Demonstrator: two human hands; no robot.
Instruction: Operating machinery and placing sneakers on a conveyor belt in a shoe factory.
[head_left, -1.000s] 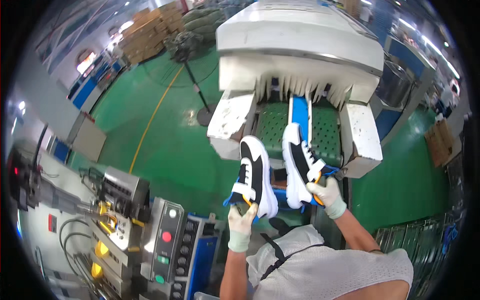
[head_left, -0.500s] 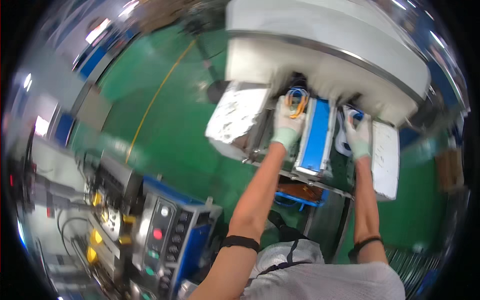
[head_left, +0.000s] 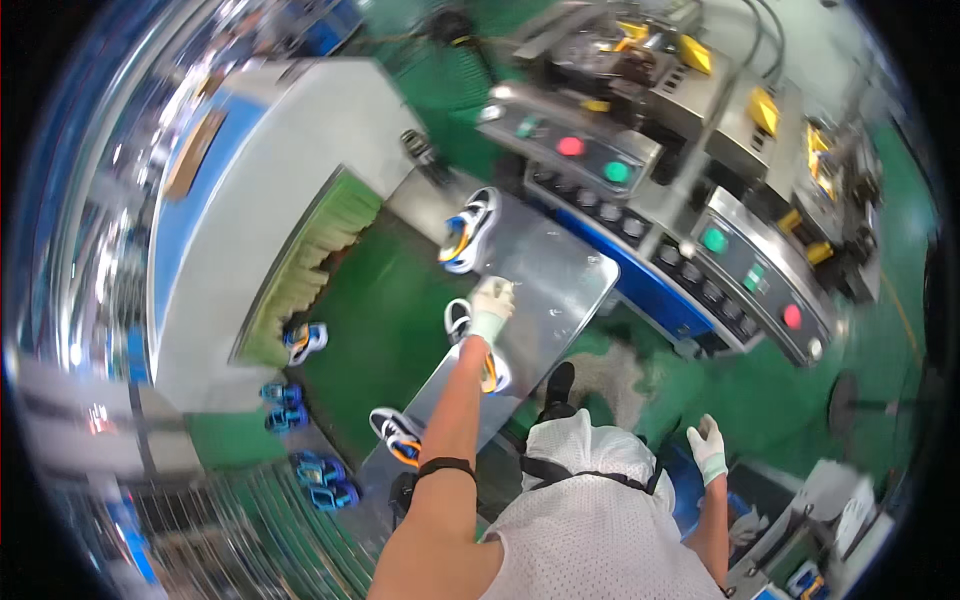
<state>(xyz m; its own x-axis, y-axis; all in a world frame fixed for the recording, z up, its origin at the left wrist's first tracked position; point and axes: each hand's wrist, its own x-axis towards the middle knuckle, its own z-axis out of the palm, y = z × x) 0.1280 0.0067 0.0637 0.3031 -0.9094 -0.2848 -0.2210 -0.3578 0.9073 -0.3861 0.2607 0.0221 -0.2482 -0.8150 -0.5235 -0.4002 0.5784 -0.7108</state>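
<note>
1. At far left, see a grey machine point(head_left: 330, 120) with a pale green fringe point(head_left: 302, 265), and a single shoe point(head_left: 308, 342) just outside it.
2. Next, find a metal table point(head_left: 545, 270) with a black-and-white shoe point(head_left: 395, 430) toward its near end, more along its left edge.
3. Over that edge, note the left hand point(head_left: 490, 305), beside shoes, fingers curled; cannot tell whether gripping one. Now away from the belt, suggesting handling shifted to this table.
4. Farther right, see the right hand point(head_left: 707, 450), unclenched, no longer on a shoe.

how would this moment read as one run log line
left gloved hand: over metal table, among sneakers, grip unclear | right gloved hand: apart from table, no object visible | push-button panels: beside table
</note>
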